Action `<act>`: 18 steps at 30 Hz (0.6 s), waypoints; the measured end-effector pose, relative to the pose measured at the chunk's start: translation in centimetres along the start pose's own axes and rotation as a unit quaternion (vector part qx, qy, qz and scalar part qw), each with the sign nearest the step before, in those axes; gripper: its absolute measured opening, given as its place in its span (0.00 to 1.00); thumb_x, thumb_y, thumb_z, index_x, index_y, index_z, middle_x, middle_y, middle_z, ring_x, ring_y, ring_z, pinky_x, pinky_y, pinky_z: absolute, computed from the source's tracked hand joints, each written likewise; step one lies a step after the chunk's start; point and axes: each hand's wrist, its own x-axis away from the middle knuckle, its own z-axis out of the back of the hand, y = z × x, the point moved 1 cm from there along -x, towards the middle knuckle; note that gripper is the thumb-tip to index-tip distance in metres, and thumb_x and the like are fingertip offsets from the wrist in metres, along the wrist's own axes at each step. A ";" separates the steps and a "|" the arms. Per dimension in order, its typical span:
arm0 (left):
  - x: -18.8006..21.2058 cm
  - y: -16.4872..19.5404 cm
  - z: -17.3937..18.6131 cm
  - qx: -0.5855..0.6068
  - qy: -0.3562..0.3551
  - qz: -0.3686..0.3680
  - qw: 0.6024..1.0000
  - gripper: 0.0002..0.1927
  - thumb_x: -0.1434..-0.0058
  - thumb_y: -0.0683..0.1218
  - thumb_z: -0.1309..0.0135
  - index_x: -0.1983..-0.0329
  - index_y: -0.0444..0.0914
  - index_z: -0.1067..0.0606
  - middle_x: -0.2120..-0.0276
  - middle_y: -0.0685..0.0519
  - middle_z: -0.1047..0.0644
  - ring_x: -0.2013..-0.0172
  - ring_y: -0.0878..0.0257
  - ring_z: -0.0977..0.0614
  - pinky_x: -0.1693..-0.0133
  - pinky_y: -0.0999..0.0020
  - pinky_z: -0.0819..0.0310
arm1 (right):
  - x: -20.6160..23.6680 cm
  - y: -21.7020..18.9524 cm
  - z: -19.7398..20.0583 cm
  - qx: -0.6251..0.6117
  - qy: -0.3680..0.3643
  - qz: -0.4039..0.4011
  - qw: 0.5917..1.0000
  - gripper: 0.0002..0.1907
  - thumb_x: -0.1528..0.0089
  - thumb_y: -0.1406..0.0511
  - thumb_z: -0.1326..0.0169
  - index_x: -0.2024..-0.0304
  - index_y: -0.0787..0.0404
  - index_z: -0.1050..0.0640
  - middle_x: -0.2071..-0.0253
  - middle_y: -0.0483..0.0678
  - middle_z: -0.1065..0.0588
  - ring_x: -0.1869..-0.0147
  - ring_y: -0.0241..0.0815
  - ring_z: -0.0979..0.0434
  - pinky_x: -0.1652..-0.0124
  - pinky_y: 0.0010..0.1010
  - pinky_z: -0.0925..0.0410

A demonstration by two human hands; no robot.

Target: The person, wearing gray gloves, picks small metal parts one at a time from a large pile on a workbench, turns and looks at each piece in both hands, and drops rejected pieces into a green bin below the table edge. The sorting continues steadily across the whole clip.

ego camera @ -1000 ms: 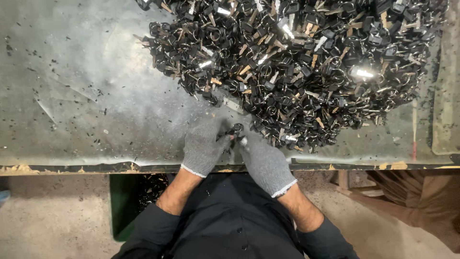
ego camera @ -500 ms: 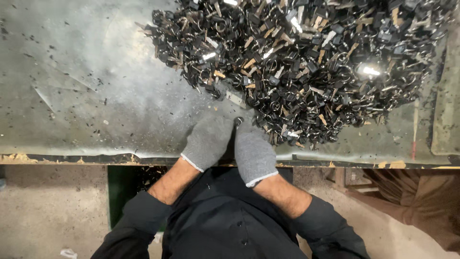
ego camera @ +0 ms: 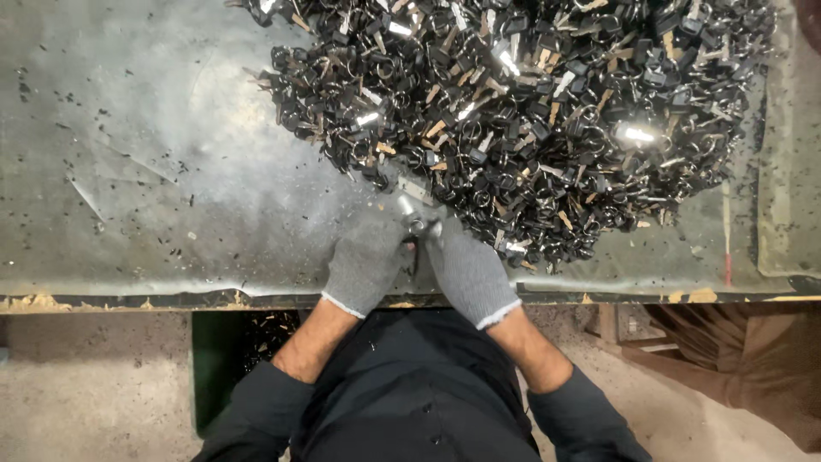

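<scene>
While my left hand and right hand pinch one small metal piece together at the near worktop edge, a slip could drop it into the green bin below or nudge the pile.

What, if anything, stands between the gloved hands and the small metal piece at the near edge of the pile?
Nothing visible does. The left hand and the right hand meet at the small metal piece, their fingers closed around it. The pile of dark keys lies beyond it on the worn metal table.
</scene>
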 end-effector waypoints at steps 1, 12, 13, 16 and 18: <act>0.1 -0.1 -0.3 -0.013 -0.012 0.007 1.000 0.12 0.45 0.45 0.38 0.59 0.38 0.22 0.68 0.46 0.22 0.67 0.47 0.19 0.66 0.50 0.25 | 0.0 -0.2 -0.2 -0.011 0.007 -0.025 1.000 0.16 0.33 0.64 0.51 0.48 0.70 0.29 0.62 0.61 0.22 0.68 0.55 0.17 0.74 0.42 0.24; 0.7 0.2 0.0 -0.003 0.043 -0.024 0.999 0.14 0.44 0.42 0.42 0.54 0.35 0.24 0.69 0.44 0.24 0.67 0.46 0.21 0.67 0.51 0.26 | 0.0 -0.1 -0.4 -0.154 -0.046 -0.097 0.982 0.13 0.33 0.62 0.48 0.53 0.67 0.28 0.69 0.58 0.21 0.66 0.56 0.17 0.69 0.45 0.26; 0.7 0.3 0.2 0.020 0.052 -0.008 0.998 0.17 0.46 0.42 0.41 0.52 0.34 0.23 0.69 0.44 0.24 0.67 0.45 0.21 0.67 0.51 0.26 | 0.1 -0.2 -0.1 -0.097 -0.053 -0.075 0.991 0.11 0.33 0.65 0.49 0.53 0.67 0.28 0.67 0.57 0.21 0.67 0.53 0.16 0.71 0.43 0.25; 0.7 0.6 0.4 0.046 0.082 0.020 0.995 0.18 0.47 0.39 0.43 0.51 0.35 0.24 0.68 0.45 0.24 0.66 0.47 0.21 0.64 0.52 0.25 | 0.7 -0.9 0.1 0.030 -0.004 -0.018 0.999 0.15 0.36 0.69 0.51 0.48 0.69 0.30 0.63 0.58 0.21 0.70 0.49 0.16 0.76 0.38 0.24; 0.9 0.8 0.2 0.026 0.072 0.002 0.997 0.15 0.46 0.36 0.44 0.54 0.37 0.24 0.66 0.45 0.23 0.63 0.46 0.21 0.62 0.52 0.25 | 1.2 -1.9 -0.1 0.034 0.130 -0.008 0.991 0.30 0.42 0.70 0.49 0.36 0.74 0.32 0.63 0.62 0.20 0.72 0.50 0.17 0.79 0.37 0.26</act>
